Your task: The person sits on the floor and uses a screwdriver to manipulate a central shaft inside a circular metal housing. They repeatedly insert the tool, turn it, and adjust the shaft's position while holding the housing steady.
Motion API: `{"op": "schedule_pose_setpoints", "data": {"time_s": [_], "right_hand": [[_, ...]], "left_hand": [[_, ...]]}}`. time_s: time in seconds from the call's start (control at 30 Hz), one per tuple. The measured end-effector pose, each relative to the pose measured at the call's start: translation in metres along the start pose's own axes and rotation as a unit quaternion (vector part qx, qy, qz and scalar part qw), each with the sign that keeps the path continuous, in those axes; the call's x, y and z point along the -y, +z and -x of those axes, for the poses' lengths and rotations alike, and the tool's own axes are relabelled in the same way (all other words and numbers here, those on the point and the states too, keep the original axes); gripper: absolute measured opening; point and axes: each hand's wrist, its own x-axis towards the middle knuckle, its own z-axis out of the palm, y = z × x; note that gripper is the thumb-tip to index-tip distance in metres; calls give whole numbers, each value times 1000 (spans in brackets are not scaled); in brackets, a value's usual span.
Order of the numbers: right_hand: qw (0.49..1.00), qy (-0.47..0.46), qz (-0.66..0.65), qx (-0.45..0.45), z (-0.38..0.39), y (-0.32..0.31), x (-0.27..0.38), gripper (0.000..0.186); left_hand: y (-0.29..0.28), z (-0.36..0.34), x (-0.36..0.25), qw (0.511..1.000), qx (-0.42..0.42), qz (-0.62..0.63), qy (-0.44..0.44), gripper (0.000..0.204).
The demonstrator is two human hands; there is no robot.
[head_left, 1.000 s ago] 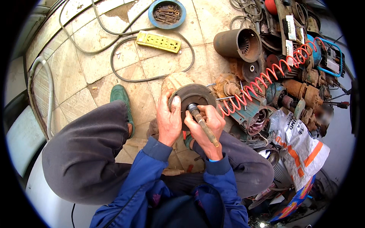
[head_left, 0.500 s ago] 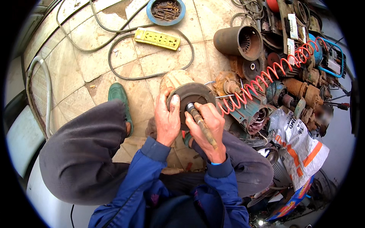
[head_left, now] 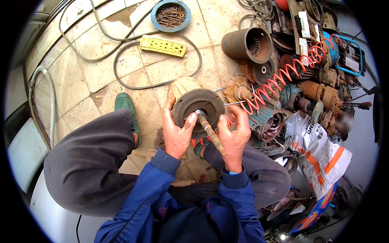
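Observation:
A round dark metal flange (head_left: 183, 110), seemingly a motor end cover, faces up between my knees against a worn, pale cylinder (head_left: 182, 84). My left hand (head_left: 176, 131) grips its left rim, the thumb lying over the face against a shiny collar at the centre. From that collar a rusty, worn rod (head_left: 212, 137) sticks out, slanting toward me. My right hand (head_left: 235, 137) is just right of the rod, fingers apart and partly bent, with nothing seen in it. Behind its fingertips, a thin metal bar (head_left: 234, 103) juts out beside the flange.
A red coiled hose (head_left: 279, 81) stretches over motor parts at right, near a green motor housing (head_left: 267, 117). An open metal cylinder (head_left: 249, 44) lies beyond. Ahead are a yellow power strip (head_left: 163, 45), its looping cable, and a blue-rimmed bowl (head_left: 187, 20) of bolts.
My right hand has let go of the rod and moved slightly right, its fingers opening. My left thumb has shifted down to the collar. The whole view has shifted a little.

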Motion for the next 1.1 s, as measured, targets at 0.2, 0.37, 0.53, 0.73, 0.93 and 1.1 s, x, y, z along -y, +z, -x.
{"op": "schedule_pose_setpoints", "data": {"time_s": [0.2,0.37,0.53,0.73,0.93,1.1], "right_hand": [[956,152,-247,38,12,36,-37,95],[917,217,-330,53,11,40,-29,88],[878,247,-404,70,4,38,-15,71],[882,223,-410,66,2,40,-19,68],[875,228,-421,69,1,38,-16,67],[865,245,-432,74,2,40,-17,68]], "left_hand": [[12,7,-7,989,-29,129,-69,84],[9,6,7,993,-26,92,-66,84],[9,5,-5,991,-25,98,-82,81],[14,6,-4,989,-29,128,-64,76],[16,7,-6,991,-35,121,-50,73],[15,6,-5,987,-29,147,-54,71]]}}
